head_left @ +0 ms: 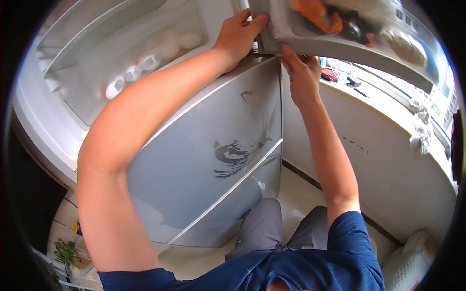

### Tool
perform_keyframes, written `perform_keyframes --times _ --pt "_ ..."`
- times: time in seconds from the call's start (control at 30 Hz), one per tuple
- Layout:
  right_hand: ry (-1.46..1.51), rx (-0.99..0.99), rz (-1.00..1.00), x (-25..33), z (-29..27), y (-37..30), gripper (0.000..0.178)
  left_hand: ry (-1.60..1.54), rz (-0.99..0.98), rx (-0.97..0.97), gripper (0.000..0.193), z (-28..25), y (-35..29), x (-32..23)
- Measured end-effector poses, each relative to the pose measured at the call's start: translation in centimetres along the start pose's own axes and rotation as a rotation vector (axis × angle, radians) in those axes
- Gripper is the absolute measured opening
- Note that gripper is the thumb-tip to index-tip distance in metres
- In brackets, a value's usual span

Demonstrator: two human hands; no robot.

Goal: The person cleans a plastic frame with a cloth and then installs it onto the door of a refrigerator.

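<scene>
The upper refrigerator door [349,51] stands swung out at the top right, silver-grey with a glossy face. My left hand [238,38] reaches across to its hinge-side edge, thumb on the door and fingers wrapped behind that edge. Against the bottom corner of the same door, my right hand [303,72] is closed, its thumb pressed to the lower rim and the other fingers curled up under it, partly hidden. Below both hands is the hinge area [262,56], mostly covered by the door. The closed lower refrigerator door [194,140] is grey with a dark plant-like pattern.
Inside the open compartment [131,53] at left are a clear shelf and several white items [131,75]. A windowsill [388,106] at right holds a red item [330,73] and small objects. A low white wall [335,131] runs beside me; a plant [65,252] sits lower left.
</scene>
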State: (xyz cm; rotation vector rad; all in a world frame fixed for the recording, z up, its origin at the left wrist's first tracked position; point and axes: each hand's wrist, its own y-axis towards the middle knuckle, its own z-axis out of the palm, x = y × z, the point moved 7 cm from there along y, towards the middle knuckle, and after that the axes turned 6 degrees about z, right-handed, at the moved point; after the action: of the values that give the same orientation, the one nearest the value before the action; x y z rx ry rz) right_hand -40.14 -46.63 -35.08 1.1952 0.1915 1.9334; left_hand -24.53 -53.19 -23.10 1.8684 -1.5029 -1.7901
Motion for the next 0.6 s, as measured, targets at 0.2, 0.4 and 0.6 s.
perform_keyframes --times 0.2,0.4,0.6 --pt "0.357 0.011 -0.046 3.9 -4.4 0.9 0.027 0.018 -0.020 0.016 0.045 -0.8 1.9 0.0" --pt "0.434 -0.061 -0.146 4.5 -4.8 0.8 0.030 -0.026 -0.020 -0.050 0.037 -1.3 1.3 -0.1" --pt "0.264 -0.012 -0.091 4.8 -7.5 1.5 0.040 -0.104 -0.186 -0.097 0.037 1.2 0.2 -1.3"
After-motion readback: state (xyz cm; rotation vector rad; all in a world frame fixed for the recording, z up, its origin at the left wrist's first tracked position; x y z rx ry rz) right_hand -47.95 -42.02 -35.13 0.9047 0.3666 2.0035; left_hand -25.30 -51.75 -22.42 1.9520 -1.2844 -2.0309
